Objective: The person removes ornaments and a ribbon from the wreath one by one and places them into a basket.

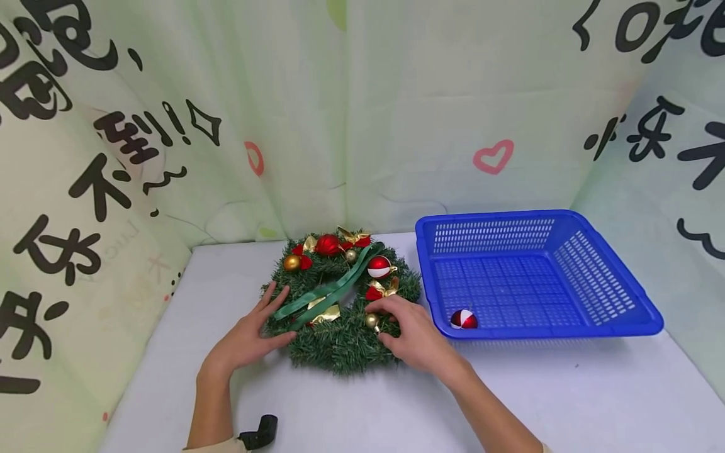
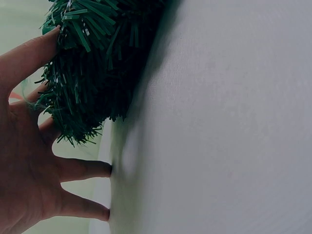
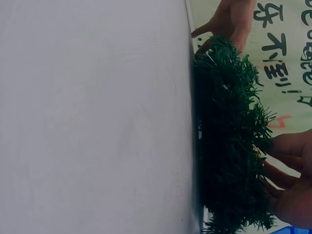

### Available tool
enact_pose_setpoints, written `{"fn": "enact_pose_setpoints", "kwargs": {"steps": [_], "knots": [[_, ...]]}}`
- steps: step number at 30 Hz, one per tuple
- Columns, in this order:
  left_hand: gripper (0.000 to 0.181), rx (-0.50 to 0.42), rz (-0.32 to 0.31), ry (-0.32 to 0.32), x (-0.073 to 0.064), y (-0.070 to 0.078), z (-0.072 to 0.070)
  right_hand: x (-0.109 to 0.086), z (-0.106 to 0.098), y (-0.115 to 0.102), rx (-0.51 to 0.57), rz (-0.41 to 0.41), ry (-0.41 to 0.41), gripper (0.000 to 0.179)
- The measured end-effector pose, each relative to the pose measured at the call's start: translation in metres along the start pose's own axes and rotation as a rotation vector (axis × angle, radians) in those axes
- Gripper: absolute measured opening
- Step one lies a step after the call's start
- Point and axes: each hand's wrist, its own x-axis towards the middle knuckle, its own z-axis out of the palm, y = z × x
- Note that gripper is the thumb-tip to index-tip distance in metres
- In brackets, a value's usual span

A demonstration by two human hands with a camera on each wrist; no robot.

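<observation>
A green wreath (image 1: 345, 352) lies on the table, trimmed with red and gold baubles, red-and-gold bows and a dark green ribbon (image 1: 334, 290) across its middle. My left hand (image 1: 243, 340) has its fingers spread at the wreath's left side; in the left wrist view two fingertips touch the tabletop and the thumb meets the needles. At the wreath's lower right, my right hand (image 1: 416, 333) holds a small gold bauble (image 1: 370, 321) between thumb and index finger, against the needles. The right wrist view shows these fingers (image 3: 282, 175) reaching into the greenery, which hides their tips.
A blue plastic basket (image 1: 538, 333) stands right of the wreath, with a red-and-white bauble (image 1: 464, 319) in its near left corner. A printed curtain (image 1: 396, 126) encloses the white table (image 1: 351, 409) at the back and sides. A black object (image 1: 262, 431) shows by the left wrist.
</observation>
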Motion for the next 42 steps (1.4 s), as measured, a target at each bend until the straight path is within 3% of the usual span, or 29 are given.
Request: {"fn": "enact_pose_setpoints", "kwargs": {"steps": [42], "knots": [[0.092,0.002,-0.006,0.001,0.0001,-0.0004,-0.0002,0.0034,0.0041,0.0022,-0.034,-0.042,0.048,0.037]]}}
